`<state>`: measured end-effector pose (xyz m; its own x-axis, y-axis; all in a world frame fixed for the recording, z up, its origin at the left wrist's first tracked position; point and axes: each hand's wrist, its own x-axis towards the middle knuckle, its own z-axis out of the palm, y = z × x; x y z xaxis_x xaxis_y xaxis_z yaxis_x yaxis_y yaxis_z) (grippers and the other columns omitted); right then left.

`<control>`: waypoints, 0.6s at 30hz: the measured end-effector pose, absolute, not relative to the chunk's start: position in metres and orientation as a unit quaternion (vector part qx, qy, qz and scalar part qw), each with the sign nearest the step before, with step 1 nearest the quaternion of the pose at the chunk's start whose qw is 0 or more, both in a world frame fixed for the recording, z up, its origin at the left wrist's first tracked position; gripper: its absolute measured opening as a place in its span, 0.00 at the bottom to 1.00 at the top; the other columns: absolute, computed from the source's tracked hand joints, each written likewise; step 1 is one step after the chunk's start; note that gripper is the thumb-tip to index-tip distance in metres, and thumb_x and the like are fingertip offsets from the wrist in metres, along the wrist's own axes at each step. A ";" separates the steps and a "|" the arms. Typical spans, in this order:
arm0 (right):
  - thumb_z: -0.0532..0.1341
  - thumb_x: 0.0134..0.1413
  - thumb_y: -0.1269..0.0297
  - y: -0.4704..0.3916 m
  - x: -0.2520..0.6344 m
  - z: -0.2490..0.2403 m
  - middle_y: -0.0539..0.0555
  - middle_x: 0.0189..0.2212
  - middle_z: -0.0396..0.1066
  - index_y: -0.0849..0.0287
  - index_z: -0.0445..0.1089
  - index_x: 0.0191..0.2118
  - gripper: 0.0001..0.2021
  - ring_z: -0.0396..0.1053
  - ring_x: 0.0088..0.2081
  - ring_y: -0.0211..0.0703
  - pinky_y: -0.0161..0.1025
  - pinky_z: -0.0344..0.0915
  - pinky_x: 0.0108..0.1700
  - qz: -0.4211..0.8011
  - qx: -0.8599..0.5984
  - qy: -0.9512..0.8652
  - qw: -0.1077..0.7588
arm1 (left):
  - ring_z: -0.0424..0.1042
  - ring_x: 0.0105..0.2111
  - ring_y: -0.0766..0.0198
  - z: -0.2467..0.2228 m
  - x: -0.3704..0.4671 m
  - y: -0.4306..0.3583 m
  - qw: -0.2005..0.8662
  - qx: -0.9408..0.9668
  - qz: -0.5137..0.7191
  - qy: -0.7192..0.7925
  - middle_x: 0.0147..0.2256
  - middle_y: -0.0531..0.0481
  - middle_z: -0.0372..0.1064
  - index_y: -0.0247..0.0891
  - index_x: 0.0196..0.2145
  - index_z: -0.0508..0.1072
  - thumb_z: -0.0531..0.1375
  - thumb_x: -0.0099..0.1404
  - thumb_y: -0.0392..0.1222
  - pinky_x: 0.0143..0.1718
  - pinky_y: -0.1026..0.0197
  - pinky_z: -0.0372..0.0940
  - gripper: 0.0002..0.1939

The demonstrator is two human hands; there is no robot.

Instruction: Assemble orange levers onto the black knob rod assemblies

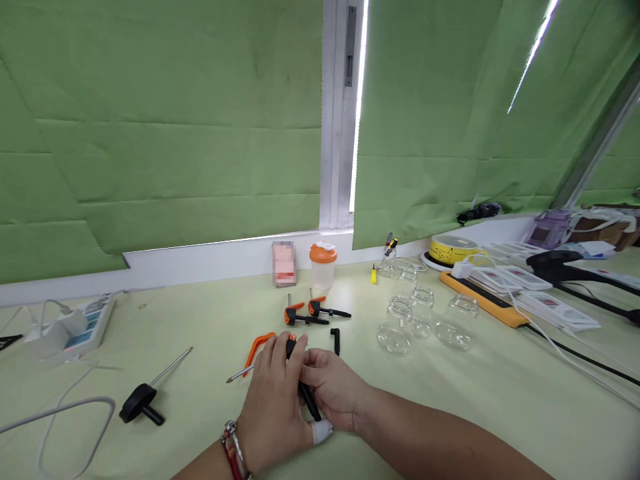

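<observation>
Near the front centre of the table, my left hand [277, 407] is closed round a black tool part [309, 401] with an orange piece at its top. My right hand [334, 389] pinches the same part from the right; its fingertips are partly hidden. A metal rod [240, 373] sticks out left of my left hand, beside an orange handle [257, 348]. Behind the hands lie two black-and-orange tools [306, 319] [330, 311]. A small black L-shaped piece [336, 340] rests just beyond my right hand. At left lies a black knob with a metal rod [140, 403].
Several clear glass jars [395, 330] stand right of centre. An orange-lidded cup [323, 267] and a pink box [285, 265] are at the back. White cables and a power strip [90, 327] lie left; an orange-and-black power strip [483, 300] lies right.
</observation>
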<state>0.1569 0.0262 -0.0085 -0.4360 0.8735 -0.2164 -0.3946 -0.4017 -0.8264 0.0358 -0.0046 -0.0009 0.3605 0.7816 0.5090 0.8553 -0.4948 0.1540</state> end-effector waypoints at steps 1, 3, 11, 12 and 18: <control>0.73 0.31 0.54 0.027 0.157 -0.008 0.47 0.19 0.65 0.61 0.64 0.29 0.22 0.60 0.21 0.33 0.35 0.56 0.27 0.768 -0.332 -0.359 0.413 | 0.53 0.56 0.34 -0.001 0.036 -0.005 0.070 -0.822 -0.270 -0.497 0.56 0.32 0.53 0.35 0.61 0.53 0.65 0.41 0.54 0.54 0.35 0.55 0.51; 0.73 0.30 0.53 0.027 0.158 -0.008 0.47 0.19 0.65 0.61 0.63 0.28 0.23 0.61 0.21 0.33 0.35 0.56 0.27 0.768 -0.331 -0.360 0.414 | 0.53 0.56 0.34 -0.001 0.036 -0.005 0.070 -0.821 -0.274 -0.496 0.56 0.32 0.53 0.34 0.60 0.53 0.65 0.41 0.53 0.53 0.35 0.56 0.50; 0.72 0.32 0.52 0.027 0.161 -0.004 0.48 0.18 0.67 0.61 0.62 0.27 0.23 0.63 0.20 0.35 0.36 0.58 0.26 0.766 -0.330 -0.374 0.406 | 0.58 0.54 0.38 0.005 0.038 -0.005 0.033 -0.812 -0.298 -0.501 0.54 0.33 0.57 0.34 0.57 0.56 0.66 0.39 0.49 0.52 0.38 0.59 0.47; 0.72 0.33 0.52 0.028 0.161 -0.004 0.48 0.18 0.67 0.61 0.62 0.28 0.23 0.63 0.19 0.35 0.36 0.58 0.26 0.765 -0.329 -0.381 0.402 | 0.59 0.53 0.38 0.006 0.039 -0.005 0.024 -0.811 -0.297 -0.504 0.54 0.33 0.57 0.33 0.56 0.56 0.66 0.38 0.49 0.52 0.38 0.60 0.48; 0.67 0.42 0.51 0.037 0.167 -0.010 0.51 0.21 0.70 0.61 0.62 0.29 0.19 0.69 0.21 0.39 0.36 0.60 0.26 0.773 -0.334 -0.393 0.369 | 0.61 0.53 0.39 0.008 0.038 -0.006 -0.027 -0.804 -0.310 -0.507 0.53 0.34 0.59 0.34 0.57 0.54 0.67 0.38 0.48 0.51 0.39 0.62 0.50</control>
